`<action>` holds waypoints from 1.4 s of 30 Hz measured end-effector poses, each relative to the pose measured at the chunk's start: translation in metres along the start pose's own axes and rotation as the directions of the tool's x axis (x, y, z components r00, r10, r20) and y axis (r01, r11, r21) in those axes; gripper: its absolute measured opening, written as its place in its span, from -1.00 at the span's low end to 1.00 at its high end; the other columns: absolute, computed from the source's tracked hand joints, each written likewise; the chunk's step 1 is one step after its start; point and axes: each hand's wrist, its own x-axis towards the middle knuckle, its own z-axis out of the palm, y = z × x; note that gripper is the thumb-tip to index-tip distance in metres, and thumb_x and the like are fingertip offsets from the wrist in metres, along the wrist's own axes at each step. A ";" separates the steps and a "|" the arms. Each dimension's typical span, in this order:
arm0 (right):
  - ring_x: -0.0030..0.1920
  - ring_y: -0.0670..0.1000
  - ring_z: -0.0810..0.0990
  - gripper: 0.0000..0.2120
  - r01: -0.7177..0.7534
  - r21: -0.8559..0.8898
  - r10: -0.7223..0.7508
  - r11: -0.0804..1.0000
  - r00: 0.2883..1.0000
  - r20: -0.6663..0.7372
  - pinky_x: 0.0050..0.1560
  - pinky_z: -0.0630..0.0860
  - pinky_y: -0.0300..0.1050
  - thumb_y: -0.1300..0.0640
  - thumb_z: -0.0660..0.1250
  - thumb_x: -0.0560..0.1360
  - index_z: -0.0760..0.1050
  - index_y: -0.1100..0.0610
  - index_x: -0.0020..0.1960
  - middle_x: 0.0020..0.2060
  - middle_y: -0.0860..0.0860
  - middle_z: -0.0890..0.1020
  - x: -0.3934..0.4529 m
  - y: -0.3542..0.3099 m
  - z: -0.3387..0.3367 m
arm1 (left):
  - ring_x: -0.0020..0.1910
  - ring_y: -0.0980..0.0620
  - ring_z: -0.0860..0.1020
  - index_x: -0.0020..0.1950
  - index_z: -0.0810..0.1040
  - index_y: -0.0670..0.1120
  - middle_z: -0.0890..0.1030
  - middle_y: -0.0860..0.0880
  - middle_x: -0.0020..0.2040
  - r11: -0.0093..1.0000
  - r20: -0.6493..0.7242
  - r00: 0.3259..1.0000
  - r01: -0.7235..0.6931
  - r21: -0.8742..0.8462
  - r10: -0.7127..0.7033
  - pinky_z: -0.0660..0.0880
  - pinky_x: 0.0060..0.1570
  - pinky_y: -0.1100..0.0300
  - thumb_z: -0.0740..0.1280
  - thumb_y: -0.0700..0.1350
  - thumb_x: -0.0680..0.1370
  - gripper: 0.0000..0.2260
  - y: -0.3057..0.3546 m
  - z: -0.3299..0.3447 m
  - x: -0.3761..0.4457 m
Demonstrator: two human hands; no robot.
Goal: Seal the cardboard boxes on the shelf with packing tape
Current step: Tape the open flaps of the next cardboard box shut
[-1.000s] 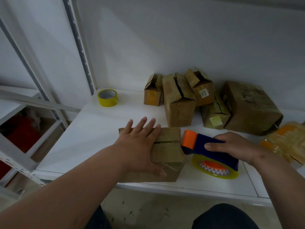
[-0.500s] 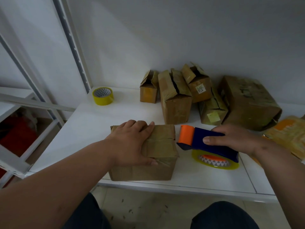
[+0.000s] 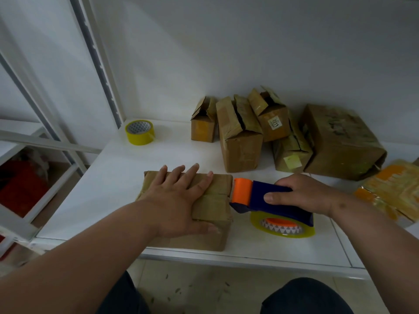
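At the front edge of the white shelf [image 3: 108,177], the cardboard box [image 3: 204,214] being sealed lies with its closed flaps up, and the left hand [image 3: 179,200] now presses flat on its top, fingers straight and spread; half a second ago those fingers were curled over the far edge, so the hand has gone back to holding the flaps down. The right hand [image 3: 303,196] keeps its grip closed round the blue handle of the tape dispenser [image 3: 272,200], whose orange roller has come in to touch the box's right top edge, where before it stood just clear. By my reading the tape is about to be drawn leftward along the centre seam, and the flat left hand lies right in that path, so it will have to slide off ahead of the roller. The box sits at the shelf's front edge with little margin against a push toward the person. Left of it the shelf is open as far as the spare tape roll [image 3: 140,132] in the back-left corner. Along the back edge stand the unsealed boxes [image 3: 240,137], several with flaps gaping, and a crumpled packet [image 3: 392,191] lies at the right edge.
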 end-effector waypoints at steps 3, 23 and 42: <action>-0.25 -0.04 0.65 -0.44 -0.015 0.031 0.015 0.999 1.000 0.003 -0.25 0.47 -0.26 -0.38 0.38 0.28 0.61 0.11 -0.10 -0.22 0.04 0.69 -0.004 0.005 0.002 | 0.56 -0.11 -0.17 0.46 -0.47 0.26 -0.22 0.05 0.59 1.000 -0.012 1.000 -0.013 0.010 0.013 -0.26 0.50 -0.17 -0.22 0.62 0.15 -0.02 0.000 0.000 0.000; -0.29 -0.14 0.65 -0.26 -0.028 -0.023 0.029 0.999 0.999 0.042 -0.32 0.45 -0.32 -0.59 0.28 0.10 0.61 0.02 -0.10 -0.28 -0.05 0.69 -0.018 0.018 -0.022 | 0.53 -0.09 -0.03 0.49 -0.40 0.26 -0.05 0.06 0.55 0.999 -0.072 0.997 -0.034 -0.015 0.033 -0.25 0.51 -0.12 -0.21 0.63 0.17 -0.02 -0.006 0.003 0.000; -0.21 -0.03 0.62 -0.68 -0.139 -0.288 0.188 0.948 0.970 0.153 -0.22 0.49 -0.19 -0.25 0.38 0.42 0.55 0.02 -0.16 -0.23 -0.03 0.63 0.021 -0.029 -0.001 | 0.54 -0.09 -0.04 0.48 -0.41 0.29 -0.05 0.04 0.57 0.999 -0.057 0.998 -0.022 -0.028 0.021 -0.24 0.50 -0.14 -0.25 0.64 0.12 0.00 -0.006 0.002 0.002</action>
